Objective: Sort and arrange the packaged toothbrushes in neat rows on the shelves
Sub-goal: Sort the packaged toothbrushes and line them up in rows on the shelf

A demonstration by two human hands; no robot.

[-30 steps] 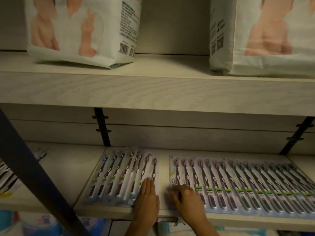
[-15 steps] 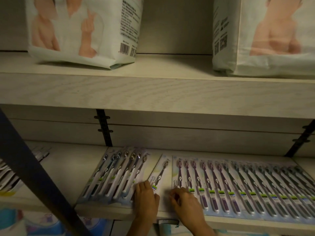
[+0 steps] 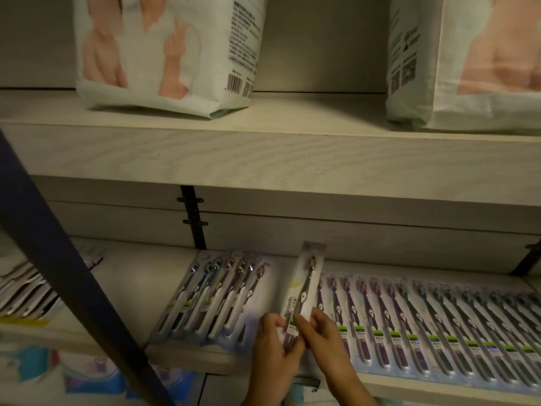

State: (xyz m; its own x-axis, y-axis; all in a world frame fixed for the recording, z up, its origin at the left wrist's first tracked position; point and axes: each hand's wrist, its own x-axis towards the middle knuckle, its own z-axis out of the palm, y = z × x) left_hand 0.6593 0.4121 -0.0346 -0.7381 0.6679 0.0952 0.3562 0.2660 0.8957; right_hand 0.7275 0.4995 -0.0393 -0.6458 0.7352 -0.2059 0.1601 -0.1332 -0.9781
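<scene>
One packaged toothbrush (image 3: 306, 284) with a dark handle is lifted off the lower shelf (image 3: 137, 285), tilted with its head pointing up and away. My left hand (image 3: 275, 356) and my right hand (image 3: 328, 344) both pinch its lower end. Left of it lies a fanned group of white-handled toothbrush packs (image 3: 216, 300). To the right runs a long overlapping row of purple and dark toothbrush packs (image 3: 424, 326) along the shelf front.
Two large white nappy bags (image 3: 169, 51) (image 3: 468, 60) stand on the upper shelf (image 3: 263, 159). A dark slanted post (image 3: 64, 273) crosses the left foreground. More toothbrush packs (image 3: 32, 291) lie at the far left. Packaged goods (image 3: 93, 373) fill the level below.
The rightmost pack of the left group has been pulled away, then lifted off the shelf. Both hands went from pressing flat on the packs to pinching this one.
</scene>
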